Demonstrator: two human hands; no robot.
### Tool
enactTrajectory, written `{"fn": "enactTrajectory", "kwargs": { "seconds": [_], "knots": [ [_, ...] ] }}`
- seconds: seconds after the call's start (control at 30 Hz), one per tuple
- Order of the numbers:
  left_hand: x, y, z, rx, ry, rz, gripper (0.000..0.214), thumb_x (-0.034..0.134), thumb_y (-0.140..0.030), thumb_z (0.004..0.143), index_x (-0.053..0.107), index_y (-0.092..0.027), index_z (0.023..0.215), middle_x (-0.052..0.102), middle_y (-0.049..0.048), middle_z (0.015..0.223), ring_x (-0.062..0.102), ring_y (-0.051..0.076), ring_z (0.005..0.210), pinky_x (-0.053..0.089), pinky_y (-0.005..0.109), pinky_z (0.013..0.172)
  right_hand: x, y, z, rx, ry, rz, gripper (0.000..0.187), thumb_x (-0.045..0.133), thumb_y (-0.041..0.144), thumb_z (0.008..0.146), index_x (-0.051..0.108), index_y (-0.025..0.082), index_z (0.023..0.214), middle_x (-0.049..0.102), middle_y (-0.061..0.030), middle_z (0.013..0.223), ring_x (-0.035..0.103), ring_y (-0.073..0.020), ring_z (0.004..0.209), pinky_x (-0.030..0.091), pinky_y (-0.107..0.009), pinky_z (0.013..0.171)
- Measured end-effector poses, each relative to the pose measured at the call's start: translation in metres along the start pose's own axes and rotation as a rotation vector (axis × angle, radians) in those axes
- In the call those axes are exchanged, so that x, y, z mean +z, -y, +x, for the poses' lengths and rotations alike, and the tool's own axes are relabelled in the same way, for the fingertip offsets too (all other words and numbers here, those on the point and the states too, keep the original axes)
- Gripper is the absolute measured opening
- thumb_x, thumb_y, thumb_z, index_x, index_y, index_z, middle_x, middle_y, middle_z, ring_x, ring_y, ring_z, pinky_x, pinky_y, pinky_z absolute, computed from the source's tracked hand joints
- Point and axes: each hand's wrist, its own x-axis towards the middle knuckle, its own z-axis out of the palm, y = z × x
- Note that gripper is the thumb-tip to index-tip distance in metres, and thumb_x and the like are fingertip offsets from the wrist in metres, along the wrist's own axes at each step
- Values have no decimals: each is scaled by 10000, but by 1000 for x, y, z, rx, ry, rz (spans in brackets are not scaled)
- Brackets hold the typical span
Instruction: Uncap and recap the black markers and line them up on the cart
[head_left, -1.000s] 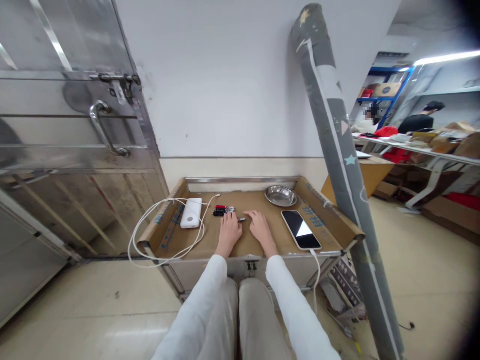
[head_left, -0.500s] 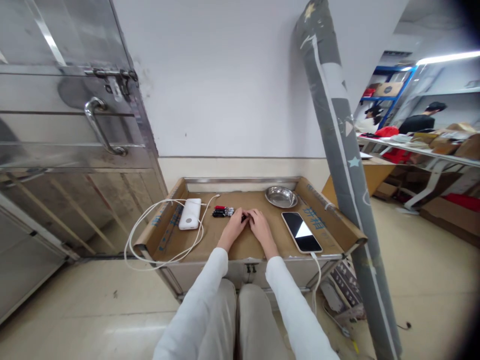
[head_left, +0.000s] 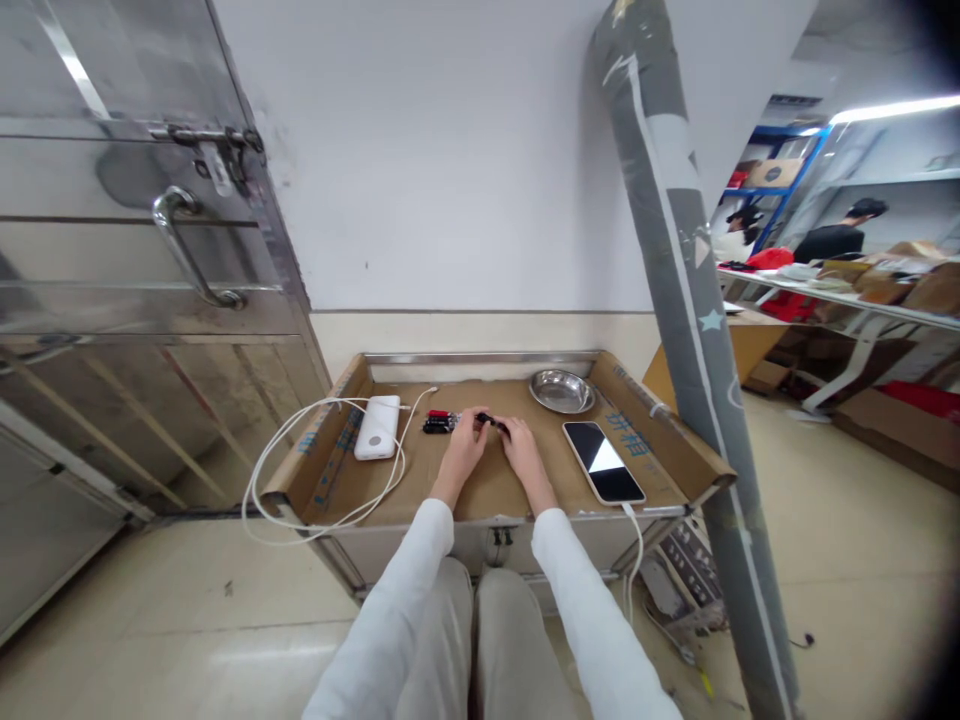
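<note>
My left hand (head_left: 465,440) and my right hand (head_left: 519,440) meet over the middle of the cardboard-lined table. Between them they grip a slim black marker (head_left: 491,420), its left end in the left fingers and its right end in the right fingers. Fingers cover parts of it, so its full length does not show. Just left of my left hand lie several markers (head_left: 438,424), black ones and a red one, side by side and partly behind that hand.
A white power bank (head_left: 378,427) with a looped white cable (head_left: 251,480) lies at the left. A round metal dish (head_left: 562,391) sits at the back right, in front of a phone (head_left: 604,462) on a cable. A tall grey roll (head_left: 694,260) leans at the right. Two people are in the background.
My hands have drawn slightly apart, and more of the black marker shows between them. My left hand has shifted a little left and covers more of the lying markers.
</note>
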Motion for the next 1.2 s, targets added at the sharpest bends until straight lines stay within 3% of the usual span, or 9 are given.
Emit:
{"fn": "enactTrajectory", "kwargs": {
  "seconds": [0.47, 0.8, 1.03, 1.2],
  "knots": [
    [-9, -10, 0, -20, -100, 94, 175, 410, -133, 893, 483, -195, 1039, 558, 71, 987, 560, 172, 950, 463, 325, 857, -4, 4, 0, 23, -31, -8, 227, 479, 128, 842, 682, 181, 928, 667, -81, 895, 568, -210, 867, 449, -347, 834],
    [-9, -10, 0, -96, -162, 178, 162, 390, -94, 862, 464, -201, 958, 542, 64, 940, 553, 187, 917, 451, 347, 847, -8, 5, -3, 68, -37, -72, 222, 433, 158, 883, 653, 175, 905, 638, -82, 902, 536, -214, 889, 424, -334, 824],
    [-9, -10, 0, -115, -128, 226, 162, 391, -78, 852, 459, -192, 946, 533, 72, 951, 564, 192, 901, 466, 346, 829, -15, 11, -4, 121, -156, -183, 249, 380, 218, 925, 623, 173, 959, 607, -92, 940, 505, -215, 886, 391, -328, 818],
    [-2, -7, 1, -68, 17, 312, 179, 375, -69, 855, 476, -175, 959, 524, 91, 993, 567, 199, 931, 473, 352, 831, -18, 11, -5, 169, -244, -288, 271, 347, 200, 929, 615, 157, 936, 616, -111, 922, 502, -224, 861, 381, -339, 806]
  ]
}}
